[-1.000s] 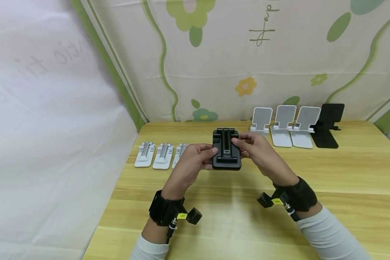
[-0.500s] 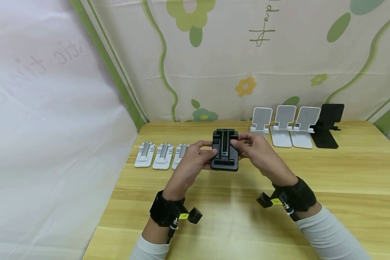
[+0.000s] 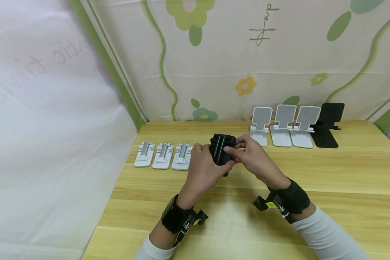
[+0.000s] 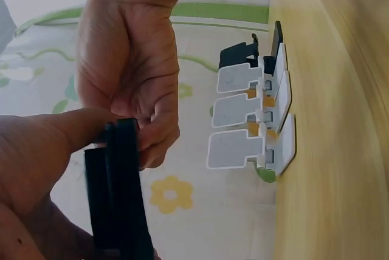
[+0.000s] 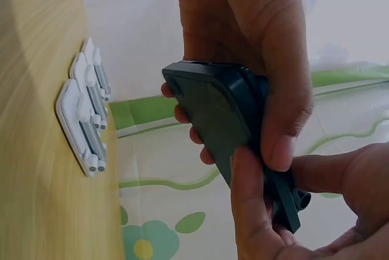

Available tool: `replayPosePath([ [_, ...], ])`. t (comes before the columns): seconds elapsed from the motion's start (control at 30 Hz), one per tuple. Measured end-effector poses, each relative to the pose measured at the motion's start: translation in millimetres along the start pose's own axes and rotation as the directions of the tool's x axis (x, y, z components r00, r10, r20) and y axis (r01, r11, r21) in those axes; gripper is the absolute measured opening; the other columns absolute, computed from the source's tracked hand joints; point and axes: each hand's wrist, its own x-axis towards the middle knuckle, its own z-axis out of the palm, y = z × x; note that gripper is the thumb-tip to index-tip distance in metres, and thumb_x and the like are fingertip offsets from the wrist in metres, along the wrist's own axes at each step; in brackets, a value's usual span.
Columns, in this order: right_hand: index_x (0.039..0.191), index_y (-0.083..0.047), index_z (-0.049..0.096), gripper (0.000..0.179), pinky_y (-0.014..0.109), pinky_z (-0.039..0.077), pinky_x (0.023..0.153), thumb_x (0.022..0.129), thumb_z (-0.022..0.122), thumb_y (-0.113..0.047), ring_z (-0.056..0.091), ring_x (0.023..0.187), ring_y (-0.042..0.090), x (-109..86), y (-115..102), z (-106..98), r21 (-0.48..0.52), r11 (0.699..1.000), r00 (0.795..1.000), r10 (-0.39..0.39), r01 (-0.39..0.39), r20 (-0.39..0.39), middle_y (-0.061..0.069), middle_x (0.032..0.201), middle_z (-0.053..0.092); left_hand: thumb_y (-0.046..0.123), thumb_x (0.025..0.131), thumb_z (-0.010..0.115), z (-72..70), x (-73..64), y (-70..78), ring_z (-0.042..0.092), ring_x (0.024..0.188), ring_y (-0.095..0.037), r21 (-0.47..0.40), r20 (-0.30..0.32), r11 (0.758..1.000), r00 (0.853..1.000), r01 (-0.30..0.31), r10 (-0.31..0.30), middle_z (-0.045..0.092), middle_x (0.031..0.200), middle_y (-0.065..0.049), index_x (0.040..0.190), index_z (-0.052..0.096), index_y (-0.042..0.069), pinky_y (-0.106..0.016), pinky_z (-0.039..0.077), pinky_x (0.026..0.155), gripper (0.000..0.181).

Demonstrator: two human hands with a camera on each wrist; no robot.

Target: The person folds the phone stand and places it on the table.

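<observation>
**Stand point(image 3: 219, 146) folded and black, gripped from both sides above the table point(image 3: 279, 227)**

We are looking at the person's left hand point(image 3: 204, 170) grasping the stand along its left side, the thumb reaching across toward the near end; in the right wrist view we are finding four of its fingertips point(image 5: 181, 114) curling past one edge. We are also seeing the right hand point(image 3: 255, 159) pinching the stand from the right, its thumb pressing on the hinged face. Between the two hands the stand is tilting in mid-air, well apart from the tabletop.

Nearer, we are noticing black wristbands point(image 3: 295, 196) carrying small cameras on both wrists, and pale sleeves point(image 3: 329, 231) covering the forearms.

To the left, we are counting three folded white stands point(image 3: 163, 156) lying in a row on the table, the rightmost sitting just beside the left hand. Toward the far right, we are seeing three unfolded white stands point(image 3: 285, 117) standing side by side with grey panels raised, and an unfolded black stand point(image 3: 332, 115) ending that row on the right.

Past the far edge, we are facing a flower-printed cloth point(image 3: 211, 61); on the left, a white cloth point(image 3: 52, 151) is hanging beside the table.
</observation>
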Motion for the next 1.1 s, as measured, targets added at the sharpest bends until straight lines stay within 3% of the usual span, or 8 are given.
replayPosePath([
  [0.13,0.132,0.008,0.040,0.046,0.030,0.060,0.080,0.104,0.062,-0.021,0.072,0.094,0.021,0.6,0.6,0.7,0.023,1.000,1.000,-0.006,0.006,0.016,0.025,0.125,0.054,0.060,0.079,0.082,1.1,3.8,-3.2,0.048,0.084,-0.020,0.000,-0.031,1.000,0.999,0.019,-0.019,0.051,0.106,-0.009,0.122,0.065,-0.001,-0.028,0.045,0.064,0.077],
  [0.27,0.145,0.005,0.034,0.056,0.035,0.059,0.090,0.106,0.060,-0.025,0.067,0.106,0.027,0.0,1.1,-1.9,-0.016,1.000,0.999,-0.015,0.015,0.038,0.024,0.131,0.052,0.056,0.079,0.083,3.2,12.0,-11.3,0.050,0.082,-0.020,0.048,-0.050,0.997,0.997,0.061,-0.059,0.052,0.106,-0.011,0.122,0.064,-0.003,-0.030,0.048,0.063,0.076],
  [0.4,0.154,0.000,0.026,0.066,0.044,0.053,0.100,0.106,0.057,-0.035,0.060,0.115,0.031,-2.3,3.4,-8.7,-0.080,0.996,0.999,-0.032,0.035,0.038,0.022,0.134,0.052,0.052,0.078,0.085,11.7,24.7,-29.9,0.050,0.083,-0.022,0.096,-0.070,0.989,0.992,0.113,-0.106,0.052,0.104,-0.013,0.115,0.065,-0.006,-0.032,0.049,0.064,0.071],
  [0.53,0.155,-0.002,0.024,0.070,0.046,0.051,0.102,0.106,0.056,-0.039,0.059,0.116,0.031,-4.3,7.2,-16.4,-0.100,0.994,0.998,-0.041,0.046,0.048,0.022,0.135,0.051,0.050,0.077,0.087,22.7,33.3,-50.4,0.052,0.085,-0.025,0.133,-0.066,0.980,0.988,0.145,-0.138,0.054,0.104,-0.016,0.105,0.066,-0.007,-0.036,0.050,0.064,0.067],
  [0.7,0.155,0.000,0.022,0.070,0.042,0.051,0.099,0.106,0.056,-0.038,0.058,0.114,0.029,-6.0,12.1,-25.1,-0.114,0.993,0.998,-0.037,0.042,0.049,0.022,0.136,0.050,0.048,0.076,0.089,35.4,41.6,-72.4,0.061,0.091,-0.037,0.174,-0.080,0.976,0.989,0.134,-0.122,0.058,0.118,-0.029,0.094,0.068,-0.009,-0.046,0.056,0.062,0.064],
  [0.87,0.154,0.001,0.021,0.068,0.039,0.051,0.096,0.107,0.055,-0.035,0.058,0.115,0.031,-5.3,15.7,-30.9,-0.111,0.993,0.998,-0.035,0.041,0.055,0.023,0.136,0.050,0.050,0.076,0.089,43.4,48.0,-89.7,0.064,0.094,-0.041,0.232,-0.098,0.964,0.989,0.130,-0.110,0.058,0.123,-0.033,0.071,0.065,-0.002,-0.047,0.057,0.061,0.057],
  [1.1,0.155,0.002,0.020,0.067,0.037,0.052,0.095,0.108,0.053,-0.033,0.059,0.120,0.037,-4.6,17.7,-38.0,-0.122,0.992,0.998,-0.033,0.039,0.049,0.024,0.136,0.049,0.050,0.077,0.088,48.0,51.1,-95.9,0.062,0.096,-0.040,0.249,-0.081,0.962,0.992,0.114,-0.096,0.058,0.124,-0.033,0.066,0.065,0.000,-0.049,0.058,0.065,0.056],
])
